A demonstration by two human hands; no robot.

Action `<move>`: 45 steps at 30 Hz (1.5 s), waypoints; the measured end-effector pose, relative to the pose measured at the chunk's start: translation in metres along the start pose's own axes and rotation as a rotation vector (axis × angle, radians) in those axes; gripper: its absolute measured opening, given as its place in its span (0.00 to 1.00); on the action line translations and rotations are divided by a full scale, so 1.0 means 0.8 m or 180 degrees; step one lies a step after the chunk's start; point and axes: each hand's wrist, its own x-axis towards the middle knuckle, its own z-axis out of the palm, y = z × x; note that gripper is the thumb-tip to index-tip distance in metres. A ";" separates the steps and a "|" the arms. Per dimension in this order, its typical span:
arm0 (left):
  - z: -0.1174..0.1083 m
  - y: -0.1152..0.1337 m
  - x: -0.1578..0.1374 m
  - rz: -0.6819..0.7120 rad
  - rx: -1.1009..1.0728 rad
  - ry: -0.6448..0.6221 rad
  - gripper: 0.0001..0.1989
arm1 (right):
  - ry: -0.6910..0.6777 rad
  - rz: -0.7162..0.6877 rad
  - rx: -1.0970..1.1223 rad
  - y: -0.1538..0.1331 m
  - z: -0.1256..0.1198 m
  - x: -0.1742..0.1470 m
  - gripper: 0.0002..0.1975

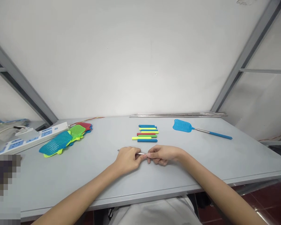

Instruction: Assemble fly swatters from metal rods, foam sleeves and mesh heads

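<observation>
My left hand [128, 157] is closed round a thin metal rod [140, 153], whose other end sticks out past the hand on the left. With thumb and fingers, my right hand [162, 154] pinches the rod's right end; the fingers hide that tip. Both hands are low over the table's middle. Just beyond them lies a row of coloured handle tubes [147, 136] in blue, yellow, green and red. To the right rests a blue fly swatter [183, 125] with a metal shaft and a blue handle [220, 135].
Several fly swatter heads [57, 142] are piled on the left, beside a white power strip [35, 137]. Long metal rods [178, 115] lie along the table's back edge by the wall. Someone's pixelated dark shape [2, 175] shows at the far left.
</observation>
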 end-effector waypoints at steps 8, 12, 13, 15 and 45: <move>-0.012 -0.016 0.006 0.0399 -0.0069 0.0007 0.24 | 0.0187 -0.0020 0.0105 -0.002 0.006 0.001 0.18; -0.010 -0.020 0.010 0.0236 -0.0065 0.0098 0.26 | 0.0253 -0.0089 0.0112 -0.004 0.007 0.000 0.19; -0.010 -0.020 0.010 0.0197 -0.0055 0.0093 0.26 | 0.0243 -0.0108 0.0119 -0.004 0.007 0.000 0.19; -0.009 -0.021 0.011 0.0159 0.0001 0.0125 0.27 | 0.0223 -0.0140 0.0130 -0.004 0.006 0.000 0.19; -0.009 -0.023 0.010 0.0153 -0.0294 0.0006 0.27 | 0.0056 -0.0086 0.0080 0.002 0.000 0.002 0.18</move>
